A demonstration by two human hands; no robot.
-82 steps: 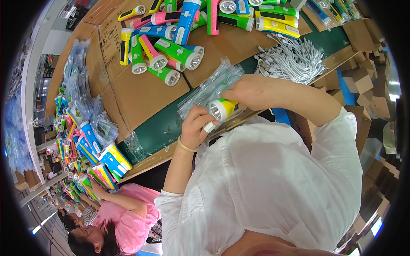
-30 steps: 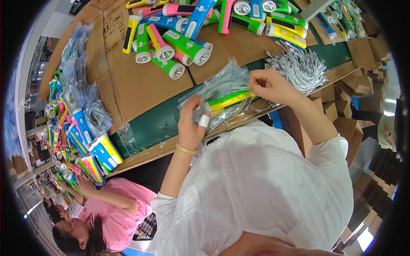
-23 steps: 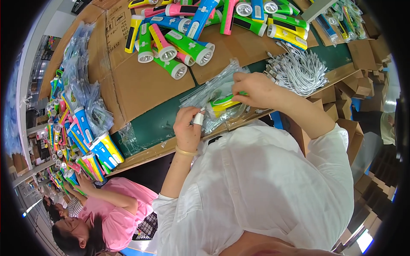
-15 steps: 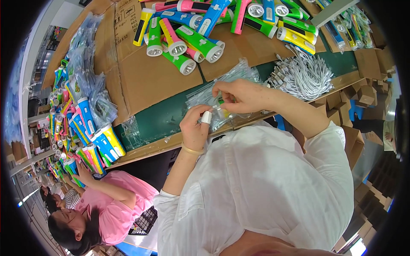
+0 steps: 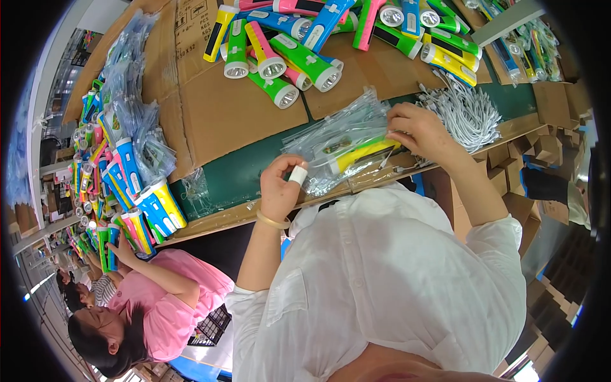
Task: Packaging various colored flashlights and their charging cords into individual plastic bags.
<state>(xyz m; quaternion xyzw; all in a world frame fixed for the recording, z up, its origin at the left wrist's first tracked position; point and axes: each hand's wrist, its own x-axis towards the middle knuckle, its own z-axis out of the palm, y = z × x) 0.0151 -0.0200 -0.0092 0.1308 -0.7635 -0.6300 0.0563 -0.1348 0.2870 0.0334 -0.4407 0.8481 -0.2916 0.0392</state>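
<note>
Yellow plastic flashlight, cylindrical, sheathed in a crinkled clear bag, lying on the near green table edge. Right hand pinches the bag's right end; left hand curls around the lamp head, largely hiding it. Far: glossy loose flashlights on flat cardboard, some cut off.

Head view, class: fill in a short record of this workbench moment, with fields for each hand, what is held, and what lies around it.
Left hand: grips the near end of a clear plastic bag
Right hand: pinches the bag's far end
In the bag: yellow flashlight
Surface: green bench top with cardboard sheets
Behind: pile of coloured flashlights
Right of hands: bundle of white cords
Far left: bagged flashlights
Nearby: person in pink
</note>
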